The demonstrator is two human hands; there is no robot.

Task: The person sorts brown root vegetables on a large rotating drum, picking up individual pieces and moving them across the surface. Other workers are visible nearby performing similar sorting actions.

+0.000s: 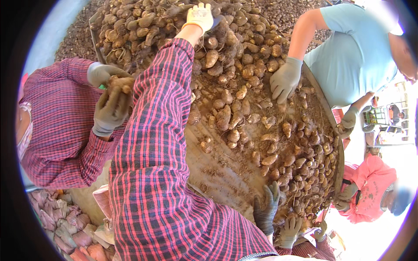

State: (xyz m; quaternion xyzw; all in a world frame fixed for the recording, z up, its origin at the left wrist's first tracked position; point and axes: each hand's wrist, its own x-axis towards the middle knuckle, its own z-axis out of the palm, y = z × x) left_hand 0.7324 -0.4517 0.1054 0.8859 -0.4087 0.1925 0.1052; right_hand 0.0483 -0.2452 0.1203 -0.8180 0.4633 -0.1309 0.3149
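My left hand (200,17), in a cream glove, reaches over the large heap of taro corms (143,24) at the top of the view. Its fingers lie against root-covered corms; whether it grips one is hidden. My right hand (267,207), in a dark grey glove, is low on the soil-strewn sorting table (212,173), fingers spread, with nothing seen in it. Small corms (307,169) lie to its upper right. Loose middle-sized corms (223,117) are scattered between my two hands.
At left a co-worker in plaid holds a taro clump (119,84) in gloved hands (112,112). Across the table a co-worker's gloved hand (285,80) touches the corms. Another's glove (289,231) is close beside my right hand. Folded sacks (70,231) lie lower left.
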